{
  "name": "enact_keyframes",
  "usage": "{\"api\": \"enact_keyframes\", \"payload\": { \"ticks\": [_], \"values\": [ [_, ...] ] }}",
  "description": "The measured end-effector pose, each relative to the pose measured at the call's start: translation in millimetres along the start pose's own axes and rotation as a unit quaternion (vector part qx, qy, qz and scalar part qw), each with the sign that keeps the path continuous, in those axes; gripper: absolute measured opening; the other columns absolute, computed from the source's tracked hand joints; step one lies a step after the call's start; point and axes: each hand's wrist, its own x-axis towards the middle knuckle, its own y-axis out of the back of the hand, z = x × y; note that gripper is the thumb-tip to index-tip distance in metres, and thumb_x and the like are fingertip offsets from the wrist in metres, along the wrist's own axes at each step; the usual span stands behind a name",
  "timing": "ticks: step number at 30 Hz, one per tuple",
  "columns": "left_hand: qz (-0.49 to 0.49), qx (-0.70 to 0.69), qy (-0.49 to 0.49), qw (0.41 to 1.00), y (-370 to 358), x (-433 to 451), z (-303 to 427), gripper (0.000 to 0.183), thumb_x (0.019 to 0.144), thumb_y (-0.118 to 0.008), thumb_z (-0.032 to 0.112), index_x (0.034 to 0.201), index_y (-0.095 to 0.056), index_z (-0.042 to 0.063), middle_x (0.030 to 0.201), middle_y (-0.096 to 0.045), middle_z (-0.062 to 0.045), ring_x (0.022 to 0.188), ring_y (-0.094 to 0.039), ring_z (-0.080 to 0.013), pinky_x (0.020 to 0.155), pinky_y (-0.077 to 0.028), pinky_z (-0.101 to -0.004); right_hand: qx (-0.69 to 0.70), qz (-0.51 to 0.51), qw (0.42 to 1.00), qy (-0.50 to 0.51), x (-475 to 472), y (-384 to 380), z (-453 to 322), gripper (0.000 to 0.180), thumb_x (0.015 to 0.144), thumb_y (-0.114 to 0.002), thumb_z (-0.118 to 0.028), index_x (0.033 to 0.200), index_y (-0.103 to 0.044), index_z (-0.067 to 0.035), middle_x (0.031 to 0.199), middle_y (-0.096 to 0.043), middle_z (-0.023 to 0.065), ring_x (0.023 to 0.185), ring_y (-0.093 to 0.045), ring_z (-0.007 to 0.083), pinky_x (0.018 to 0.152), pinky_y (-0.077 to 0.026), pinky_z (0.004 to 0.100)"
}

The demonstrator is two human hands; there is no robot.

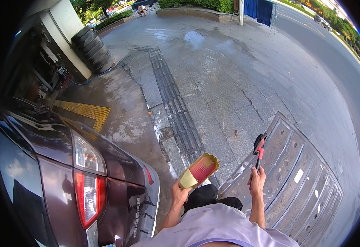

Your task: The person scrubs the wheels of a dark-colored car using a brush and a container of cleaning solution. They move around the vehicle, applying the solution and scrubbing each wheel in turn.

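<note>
My left hand (180,194) grips one end of a cut-open plastic container (202,168), yellow-green outside with a ribbed red inner face. My right hand (256,181) is closed around the dark handle of a red-and-black tool (260,148); its black head points away from me, and the working side cannot be made out. A dark maroon car (118,151) stands close on my left. Its tail light (90,194) and rear bumper (150,197) face my side, apart from my left hand.
A ribbed metal plate (291,173) lies on the ground at right. Dark tactile paving (175,108) crosses the stone pavement. Stacked tyres (92,49) stand by a pillar (64,40), near a hose (126,60) and a yellow grating (84,109). A person (141,10) is far off.
</note>
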Motion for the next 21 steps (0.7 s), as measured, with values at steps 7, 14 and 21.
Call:
{"api": "enact_keyframes", "payload": {
  "ticks": [7, 14, 21],
  "values": [
    [0.072, -0.039, -0.031, 0.996, 15.8, 218.7, 76.4, 0.048, 0.072, -0.077, -0.002, 0.119, -0.07, 0.0, 0.108, -0.076, -0.009, 0.099, -0.071, -0.0184, 0.088, -0.054, -0.0326, -0.057, -0.093, 0.994, -0.009, 161.5, -186.3, -86.1, 0.026, 0.103, -0.06, -0.031, 0.114, -0.054, -0.009, 0.061, -0.05, -0.0001, 0.04, -0.046, 0.0108, 0.033, -0.032, 0.0282],
    [0.217, -0.136, -0.013, 0.967, 27.5, 402.8, 119.6, 0.044, 0.071, -0.071, -0.005, 0.115, -0.071, -0.003, 0.107, -0.075, -0.008, 0.097, -0.07, -0.0178, 0.089, -0.053, -0.0318, -0.152, -0.241, 0.957, 0.045, 362.4, -422.0, -177.3, 0.036, 0.103, -0.059, -0.038, 0.117, -0.055, -0.005, 0.061, -0.052, 0.0018, 0.045, -0.049, 0.0121, 0.039, -0.038, 0.0323],
    [0.445, -0.178, 0.004, 0.878, 56.4, 513.7, 165.2, 0.05, 0.065, -0.07, -0.007, 0.115, -0.071, -0.002, 0.106, -0.073, -0.009, 0.095, -0.07, -0.0227, 0.087, -0.054, -0.0358, -0.338, -0.459, 0.799, 0.192, 440.5, -706.4, -311.5, 0.06, 0.1, -0.062, -0.053, 0.129, -0.057, -0.001, 0.081, -0.066, 0.014, 0.076, -0.064, 0.023, 0.071, -0.051, 0.043]
  ]
}}
